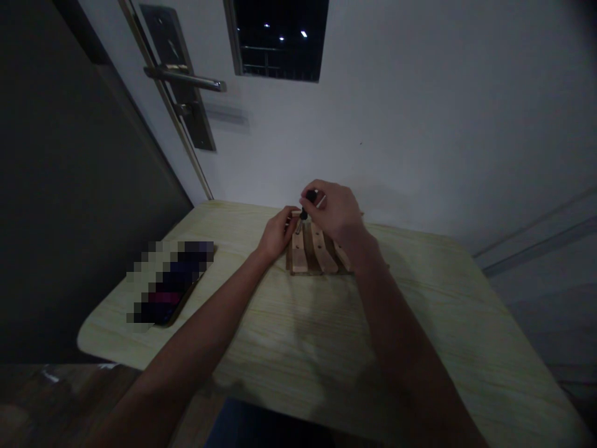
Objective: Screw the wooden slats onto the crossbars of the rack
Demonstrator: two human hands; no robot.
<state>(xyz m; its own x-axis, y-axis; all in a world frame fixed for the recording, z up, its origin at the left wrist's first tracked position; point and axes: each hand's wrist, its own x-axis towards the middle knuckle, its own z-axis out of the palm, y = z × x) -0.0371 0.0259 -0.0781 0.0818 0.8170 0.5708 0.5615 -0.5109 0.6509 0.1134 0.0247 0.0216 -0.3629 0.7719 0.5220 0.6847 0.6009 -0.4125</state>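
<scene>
My right hand point(339, 210) grips a small screwdriver point(311, 197) by its black handle, fingers closed around it. The shaft points down and left to the upper part of a pale wooden strip point(300, 258). My left hand point(276, 235) has its fingers curled against that strip's left side near the top, gripping it. Next to it lies a second, curved wooden strip point(323, 249) with dark holes. A further strip is partly covered by my right wrist. The strips rest on a flat brown board point(311, 264), whose right part is mostly hidden by my right arm.
The pale wood-grain table point(261, 348) has rounded corners. A phone point(180, 283), partly pixelated, lies on its left side. Right behind the table is a white door point(420, 124) with a metal lever handle point(196, 81) and a small dark window point(282, 37).
</scene>
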